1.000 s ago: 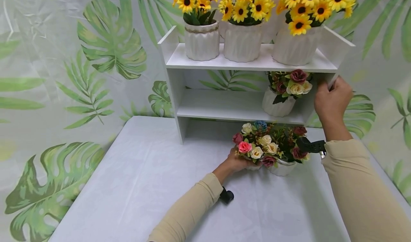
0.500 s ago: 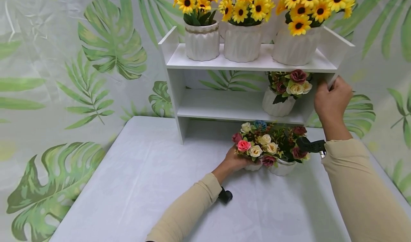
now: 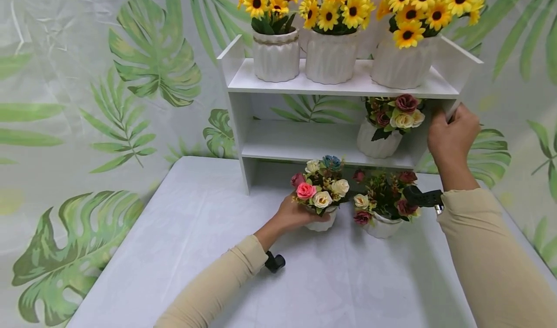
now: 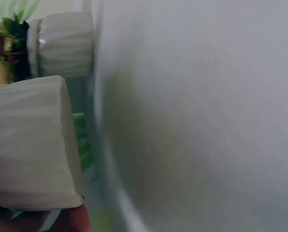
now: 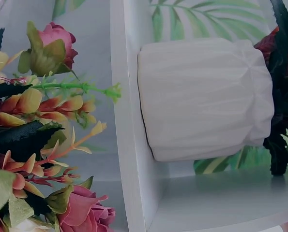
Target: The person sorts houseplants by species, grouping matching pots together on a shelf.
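My left hand (image 3: 296, 215) holds a white ribbed flowerpot (image 3: 322, 220) of pink, cream and blue artificial roses, just in front of the shelf's lowest level. In the left wrist view the pot's base edge shows, tilted above the white surface, with fingertips (image 4: 78, 220) at its lower side. My right hand (image 3: 453, 133) grips the right side panel of the white shelf unit (image 3: 296, 139). Nearby on the table, a second flowerpot (image 3: 384, 227) with dark red roses stands below that hand. A third rose pot (image 3: 377, 139) sits at the right end of the middle shelf.
Three white pots of yellow sunflowers, left (image 3: 276, 57), middle (image 3: 330, 59) and right (image 3: 402, 64), line the top shelf. The white-covered table (image 3: 196, 250) stretches forward and left. Behind hangs a leaf-patterned cloth (image 3: 152, 139). A black wrist camera (image 3: 421, 196) overlaps the dark red roses.
My left hand has moved left with its flowerpot, away from the dark red rose pot, opening a gap between the two. The right hand stays on the shelf panel.
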{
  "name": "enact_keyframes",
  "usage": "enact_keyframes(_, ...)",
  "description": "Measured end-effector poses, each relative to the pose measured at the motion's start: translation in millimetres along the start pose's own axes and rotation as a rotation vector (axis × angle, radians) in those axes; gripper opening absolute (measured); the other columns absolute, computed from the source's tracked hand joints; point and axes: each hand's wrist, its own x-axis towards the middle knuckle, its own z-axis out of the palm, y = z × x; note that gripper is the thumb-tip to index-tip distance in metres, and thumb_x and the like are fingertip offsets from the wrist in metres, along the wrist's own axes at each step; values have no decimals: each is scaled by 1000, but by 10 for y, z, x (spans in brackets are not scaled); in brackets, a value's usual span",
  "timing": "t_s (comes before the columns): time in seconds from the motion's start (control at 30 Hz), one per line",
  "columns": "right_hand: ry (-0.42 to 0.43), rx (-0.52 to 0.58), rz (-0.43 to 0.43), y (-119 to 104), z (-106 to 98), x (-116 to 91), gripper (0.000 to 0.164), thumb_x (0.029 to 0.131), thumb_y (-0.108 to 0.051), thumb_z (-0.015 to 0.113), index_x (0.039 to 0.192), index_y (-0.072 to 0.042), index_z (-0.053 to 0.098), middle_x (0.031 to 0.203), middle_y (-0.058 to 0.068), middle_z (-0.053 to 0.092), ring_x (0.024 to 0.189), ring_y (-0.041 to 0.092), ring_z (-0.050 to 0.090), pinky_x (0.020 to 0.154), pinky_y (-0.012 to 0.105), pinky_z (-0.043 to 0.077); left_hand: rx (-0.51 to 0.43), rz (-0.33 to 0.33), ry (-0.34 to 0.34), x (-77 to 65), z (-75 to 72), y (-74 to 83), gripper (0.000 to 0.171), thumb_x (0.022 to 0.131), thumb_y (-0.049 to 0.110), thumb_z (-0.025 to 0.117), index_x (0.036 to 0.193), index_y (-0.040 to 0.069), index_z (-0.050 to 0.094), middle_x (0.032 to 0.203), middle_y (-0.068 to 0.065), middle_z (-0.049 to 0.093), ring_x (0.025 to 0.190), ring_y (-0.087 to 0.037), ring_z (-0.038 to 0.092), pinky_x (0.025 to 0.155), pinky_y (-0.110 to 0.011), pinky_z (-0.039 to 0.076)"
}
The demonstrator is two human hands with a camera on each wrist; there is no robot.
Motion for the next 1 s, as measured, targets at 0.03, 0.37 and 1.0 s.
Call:
enact_keyframes(0.03, -2, -3, 1, -2, -2, -1, 29, 97, -23, 51, 68, -18, 49, 47, -31, 36, 60, -4, 41, 56, 19, 32, 185, 7, 58, -40, -38, 7, 86, 81, 31, 78, 153, 15, 34, 154, -4, 46, 143, -20, 45, 110, -34, 45)
enact_keyframes(0.37, -12, -11, 18, -7, 9, -9, 28, 97, -24, 51, 69, -18, 49, 50, -33, 37, 64, -2, 42, 57, 19, 32, 297, 106, 161, -495, -335, 297, 89, 77, 33, 83, 150, 13, 37, 150, -4, 50, 141, -20, 47, 111, -44, 45)
enact_keyframes(1.0, 11, 1, -12, 3, 11, -1, 32, 97, -23, 51, 65, -21, 46, 48, -32, 36, 60, -2, 39, 54, 19, 30, 178, 256, 304, -591, -820, 875, 89, 76, 21, 86, 148, 18, 36, 147, 1, 48, 140, -15, 43, 118, -43, 37)
